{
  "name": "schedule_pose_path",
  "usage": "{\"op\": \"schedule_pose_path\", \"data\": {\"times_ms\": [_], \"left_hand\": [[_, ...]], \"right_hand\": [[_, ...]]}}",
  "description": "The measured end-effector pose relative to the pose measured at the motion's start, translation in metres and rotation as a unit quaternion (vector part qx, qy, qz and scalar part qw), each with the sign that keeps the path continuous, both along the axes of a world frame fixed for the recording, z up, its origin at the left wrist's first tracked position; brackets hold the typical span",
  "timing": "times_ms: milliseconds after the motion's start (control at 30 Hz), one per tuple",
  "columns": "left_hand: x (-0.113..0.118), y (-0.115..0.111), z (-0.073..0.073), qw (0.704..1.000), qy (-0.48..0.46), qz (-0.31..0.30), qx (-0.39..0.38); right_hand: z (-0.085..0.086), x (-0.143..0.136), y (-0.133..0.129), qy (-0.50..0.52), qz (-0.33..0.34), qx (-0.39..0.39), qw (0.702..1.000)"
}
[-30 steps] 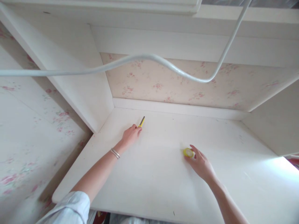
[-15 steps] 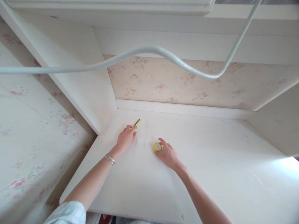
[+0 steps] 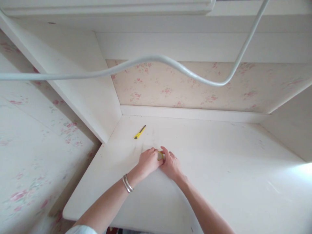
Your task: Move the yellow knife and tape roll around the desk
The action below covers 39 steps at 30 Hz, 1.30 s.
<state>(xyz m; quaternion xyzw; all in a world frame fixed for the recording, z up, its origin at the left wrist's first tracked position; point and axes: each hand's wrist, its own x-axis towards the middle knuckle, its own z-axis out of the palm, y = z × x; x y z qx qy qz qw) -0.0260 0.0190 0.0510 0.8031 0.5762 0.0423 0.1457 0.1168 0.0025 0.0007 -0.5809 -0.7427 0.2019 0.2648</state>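
Note:
A roll of tape (image 3: 160, 156) with a yellow rim is between my two hands, low over the white desktop. My left hand (image 3: 149, 159) is closed on its left side, fingers curled and partly hiding it. From the right, my right hand (image 3: 171, 164) grips the roll between thumb and fingers. Beyond my left hand, a yellow utility knife (image 3: 140, 132) with a dark end lies slanted on the desk, touched by neither hand.
The white desktop (image 3: 207, 156) has a low back ledge (image 3: 195, 113) and a side panel (image 3: 85, 81) at left. A pale cable (image 3: 156, 58) crosses the upper view. Floral wallpaper (image 3: 168, 84) covers the wall behind, with a cabinet (image 3: 107, 8) overhead.
My left hand has let go of the utility knife and moved right and nearer to the tape roll. The knife stays on the desk. My right hand still holds the roll.

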Motion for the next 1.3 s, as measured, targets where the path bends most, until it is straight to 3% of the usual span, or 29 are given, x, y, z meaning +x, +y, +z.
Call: {"op": "schedule_pose_path", "data": {"times_ms": [300, 533, 800, 1033, 1167, 1300], "left_hand": [[0.013, 0.005, -0.002, 0.999, 0.035, -0.018, -0.004], [0.004, 0.016, -0.001, 0.998, 0.057, 0.006, 0.015], [-0.032, 0.057, 0.007, 0.992, 0.080, 0.096, 0.028], [-0.065, 0.082, 0.013, 0.986, 0.084, 0.135, 0.038], [-0.085, 0.112, 0.014, 0.979, 0.071, 0.175, 0.074], [-0.094, 0.144, 0.009, 0.982, 0.052, 0.165, 0.082]], "right_hand": [[-0.009, 0.000, -0.001, -0.013, -0.020, 0.003, 1.000], [-0.011, 0.006, -0.004, 0.079, -0.014, 0.012, 0.997], [-0.020, 0.014, -0.016, 0.174, -0.045, 0.008, 0.984], [-0.018, 0.018, -0.023, 0.187, -0.034, 0.009, 0.982], [-0.016, 0.017, -0.016, 0.210, -0.052, -0.015, 0.976], [-0.014, 0.018, -0.012, 0.227, -0.071, -0.025, 0.971]]}}
